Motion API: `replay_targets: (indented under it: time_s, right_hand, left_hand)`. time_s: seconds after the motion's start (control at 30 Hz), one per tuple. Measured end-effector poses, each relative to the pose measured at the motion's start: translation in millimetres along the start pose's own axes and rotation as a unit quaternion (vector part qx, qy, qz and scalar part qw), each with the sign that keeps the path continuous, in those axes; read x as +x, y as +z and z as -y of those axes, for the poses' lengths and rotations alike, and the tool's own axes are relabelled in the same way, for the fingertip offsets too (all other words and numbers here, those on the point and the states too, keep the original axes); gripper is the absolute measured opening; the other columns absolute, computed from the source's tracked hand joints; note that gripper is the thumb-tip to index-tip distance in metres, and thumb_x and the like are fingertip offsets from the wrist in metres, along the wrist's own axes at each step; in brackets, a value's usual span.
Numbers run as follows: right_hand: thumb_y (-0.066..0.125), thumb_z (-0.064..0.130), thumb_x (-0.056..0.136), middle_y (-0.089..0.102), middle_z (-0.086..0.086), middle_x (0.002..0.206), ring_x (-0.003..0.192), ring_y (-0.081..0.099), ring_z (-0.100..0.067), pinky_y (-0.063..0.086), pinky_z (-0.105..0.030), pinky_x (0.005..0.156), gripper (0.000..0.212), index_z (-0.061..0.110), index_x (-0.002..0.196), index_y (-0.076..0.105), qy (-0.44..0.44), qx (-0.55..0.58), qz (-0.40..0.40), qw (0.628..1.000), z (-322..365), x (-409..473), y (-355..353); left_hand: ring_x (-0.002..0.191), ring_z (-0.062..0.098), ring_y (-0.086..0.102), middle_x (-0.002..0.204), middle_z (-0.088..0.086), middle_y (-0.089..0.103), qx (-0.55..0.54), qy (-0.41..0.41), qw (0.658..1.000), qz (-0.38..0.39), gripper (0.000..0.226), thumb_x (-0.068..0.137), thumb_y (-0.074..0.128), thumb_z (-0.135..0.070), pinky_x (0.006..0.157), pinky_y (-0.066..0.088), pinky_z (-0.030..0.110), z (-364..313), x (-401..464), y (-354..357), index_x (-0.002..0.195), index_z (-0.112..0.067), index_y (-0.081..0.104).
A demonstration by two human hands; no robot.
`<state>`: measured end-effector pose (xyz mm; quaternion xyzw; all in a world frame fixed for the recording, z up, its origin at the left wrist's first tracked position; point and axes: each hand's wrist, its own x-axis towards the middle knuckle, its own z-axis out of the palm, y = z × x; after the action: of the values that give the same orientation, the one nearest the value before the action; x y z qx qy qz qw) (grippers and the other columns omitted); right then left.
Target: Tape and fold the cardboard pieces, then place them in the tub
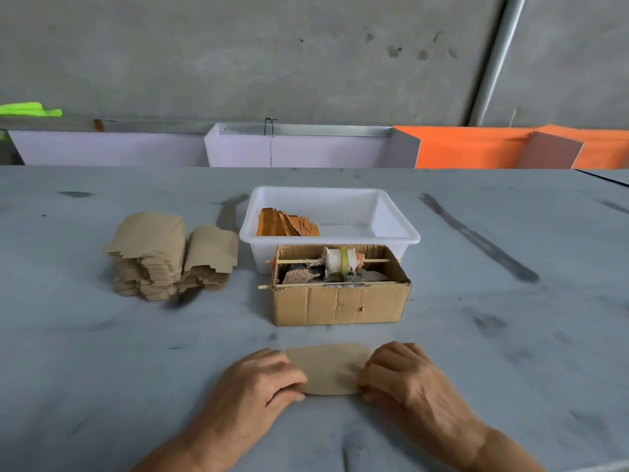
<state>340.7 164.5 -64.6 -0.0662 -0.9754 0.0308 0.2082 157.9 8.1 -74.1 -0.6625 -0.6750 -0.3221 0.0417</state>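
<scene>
A brown cardboard box with a tape roll on a stick [340, 287] is standing directly before the white plastic tub [329, 212], blocking the straight path; open grey table [493, 335] is lying on both sides

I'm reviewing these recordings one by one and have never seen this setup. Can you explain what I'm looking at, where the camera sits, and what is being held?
There is no machine here: a person works with bare hands, filmed by one camera worn on the head, looking down at a grey table. The left hand and right hand grip the two ends of one cardboard piece lying on the table. Beyond it stands a cardboard box holding a tape roll on a stick. Behind that is a white tub with folded pieces inside. A stack of cardboard waits at the left.
</scene>
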Motion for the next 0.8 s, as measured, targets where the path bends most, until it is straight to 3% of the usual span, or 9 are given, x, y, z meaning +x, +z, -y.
replay_targets:
  time_s: [0.07,0.2,0.37,0.5,0.6,0.7,0.8]
  right_hand:
    - [0.072,0.022,0.071,0.065,0.007,0.081,0.075,0.064,-0.016,0.051,-0.030,0.066,0.002,0.022,0.073,0.071,0.039,0.049,-0.006,0.998,2,-4,4]
    - [0.074,0.017,0.079,0.065,0.005,0.093,0.093,0.059,-0.019,0.047,-0.041,0.077,0.002,0.018,0.080,0.075,0.139,0.139,-0.016,0.980,4,-13,9]
    - [0.071,0.021,0.082,0.060,0.012,0.092,0.101,0.049,-0.012,0.043,-0.037,0.089,0.008,0.015,0.079,0.075,0.228,0.169,-0.023,0.959,11,-5,13]
    - [0.069,0.022,0.082,0.057,0.014,0.089,0.105,0.044,-0.011,0.041,-0.034,0.092,0.011,0.017,0.075,0.074,0.300,0.168,-0.016,0.939,15,-1,16]
    - [0.071,0.019,0.078,0.054,0.014,0.083,0.104,0.044,-0.014,0.042,-0.036,0.092,0.009,0.017,0.070,0.072,0.352,0.180,-0.016,0.918,18,2,17]
    - [0.071,0.016,0.075,0.055,0.014,0.078,0.105,0.048,-0.018,0.043,-0.038,0.091,0.008,0.015,0.067,0.071,0.386,0.187,-0.012,0.903,21,5,17]
    - [0.069,0.019,0.076,0.064,0.004,0.084,0.105,0.046,-0.019,0.042,-0.034,0.089,0.008,0.013,0.073,0.074,0.417,0.161,0.013,0.894,19,9,17]
  left_hand:
    - [0.067,0.004,0.054,0.068,-0.008,0.059,-0.022,-0.017,1.000,0.010,0.008,0.068,0.074,-0.023,0.061,0.044,0.019,-2,-2,2,0.066,-0.018,0.069]
    - [0.070,0.002,0.053,0.071,-0.007,0.060,-0.070,-0.099,0.993,0.000,0.010,0.071,0.073,-0.024,0.066,0.042,0.018,-7,-6,6,0.065,-0.017,0.071]
    - [0.082,0.007,0.057,0.082,-0.008,0.057,-0.073,-0.226,0.971,-0.037,0.011,0.068,0.081,-0.007,0.077,0.038,0.013,-13,-5,14,0.064,-0.013,0.073]
    - [0.101,0.015,0.050,0.096,-0.008,0.054,-0.040,-0.288,0.957,-0.028,0.008,0.071,0.080,-0.015,0.089,0.032,0.021,-15,-2,21,0.065,-0.015,0.074]
    - [0.112,0.017,0.045,0.110,-0.007,0.058,-0.025,-0.331,0.943,-0.018,0.019,0.070,0.080,-0.021,0.099,0.032,0.029,-15,0,20,0.057,-0.026,0.068]
    - [0.118,0.014,0.041,0.116,-0.013,0.055,-0.012,-0.365,0.931,0.003,0.035,0.068,0.081,-0.028,0.102,0.028,0.031,-15,3,16,0.047,-0.037,0.054]
    - [0.120,0.012,0.038,0.120,-0.017,0.052,-0.011,-0.386,0.922,0.013,0.032,0.067,0.081,-0.032,0.101,0.025,0.030,-16,6,16,0.047,-0.037,0.056]
